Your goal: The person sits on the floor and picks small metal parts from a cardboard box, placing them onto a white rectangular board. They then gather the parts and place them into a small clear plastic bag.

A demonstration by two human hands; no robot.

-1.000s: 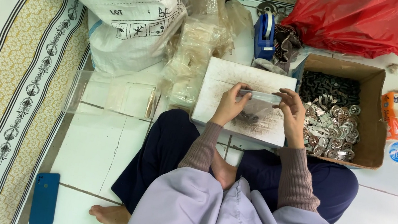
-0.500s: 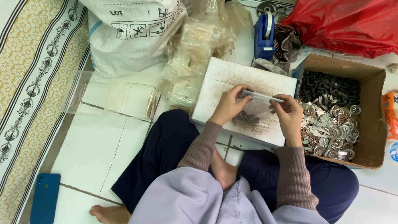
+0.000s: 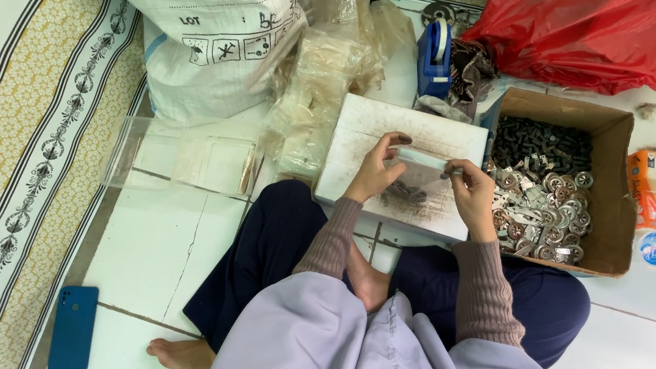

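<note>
At the centre of the frame the left hand (image 3: 375, 174) and the right hand (image 3: 472, 196) each pinch one end of a small clear plastic bag (image 3: 423, 171), holding it over a white board (image 3: 401, 164) that lies across the person's knees; dark small parts show through the bag's lower part. To the right, touching the board, an open cardboard box (image 3: 606, 194) holds dark and silver metal pieces. Above the board stand a blue tape dispenser (image 3: 435, 60) and a red plastic bag (image 3: 605, 35). A heap of clear bags (image 3: 328, 84) and a large white sack (image 3: 198, 18) fill the upper left. A blue phone (image 3: 73, 328) lies at lower left.
</note>
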